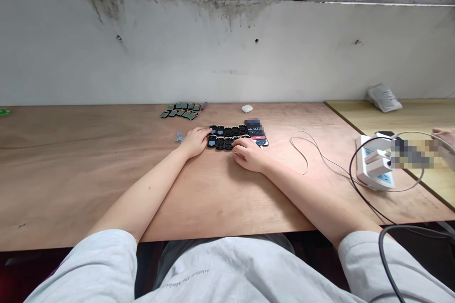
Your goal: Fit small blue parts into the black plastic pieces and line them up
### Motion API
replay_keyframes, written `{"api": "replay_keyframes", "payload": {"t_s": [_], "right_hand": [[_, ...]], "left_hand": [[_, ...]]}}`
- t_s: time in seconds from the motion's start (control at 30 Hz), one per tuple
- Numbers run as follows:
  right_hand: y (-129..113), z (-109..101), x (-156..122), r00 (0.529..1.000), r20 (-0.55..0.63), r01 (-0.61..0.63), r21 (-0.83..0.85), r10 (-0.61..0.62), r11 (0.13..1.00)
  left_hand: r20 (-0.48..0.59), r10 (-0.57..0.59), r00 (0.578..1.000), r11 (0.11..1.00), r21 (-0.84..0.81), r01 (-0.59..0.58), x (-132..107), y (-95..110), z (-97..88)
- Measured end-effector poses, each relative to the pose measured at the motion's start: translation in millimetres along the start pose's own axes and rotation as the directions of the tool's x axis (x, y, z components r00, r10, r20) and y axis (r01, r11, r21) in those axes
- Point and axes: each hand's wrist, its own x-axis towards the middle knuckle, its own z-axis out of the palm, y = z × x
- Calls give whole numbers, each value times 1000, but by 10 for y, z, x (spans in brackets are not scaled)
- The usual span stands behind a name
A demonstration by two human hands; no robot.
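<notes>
Two rows of black square plastic parts (225, 143) lie on the wooden table in front of me, some with small light-blue pieces in them. My left hand (195, 143) rests at the left end of the rows, fingers stretched towards the upper left part. Over the right side of the lower row is my right hand (248, 154), its fingers bent and a little apart, fingertips touching the black parts. No held piece shows in either hand. Loose light-blue pieces (180, 139) lie just left of my left hand. A phone (259, 137) lies beyond my right hand, partly blurred.
Several green boards (181, 112) and a small screwdriver-like tool (204, 106) lie at the back. A white earbud case (247, 109) stands near the wall. On the right are a power strip (373, 163), cables (307, 135), a white packet (384, 98) and another person's hand (444, 137).
</notes>
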Motion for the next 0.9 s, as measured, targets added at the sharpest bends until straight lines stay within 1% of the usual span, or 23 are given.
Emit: {"api": "replay_keyframes", "payload": {"t_s": [0.2,0.3,0.4,0.5,0.57,0.67,0.8,0.9], "right_hand": [[-7,6,4,998,27,-52,-51,53,997],[-27,1,13,985,30,-164,-145,170,976],[-31,-1,20,949,-3,-305,-260,315,916],[-19,-1,26,917,-36,-385,-345,398,856],[-16,-6,29,901,-46,-414,-385,431,825],[-32,-23,30,891,-41,-426,-422,452,800],[-65,-42,38,897,-26,-409,-434,442,803],[-78,-40,52,905,-25,-394,-426,425,814]], "left_hand": [[9,3,1000,1000,-8,-3,-5,16,-25],[0,-16,1000,1000,22,16,-24,57,-49],[-66,-108,992,990,82,113,-79,105,-80],[-113,-187,976,974,107,199,-168,97,-125],[-132,-197,972,971,108,211,-241,37,-162],[-178,-223,958,963,114,245,-356,-122,-219],[-188,-293,937,939,128,319,-490,-313,-283],[-183,-322,929,928,134,348,-545,-347,-307]]}}
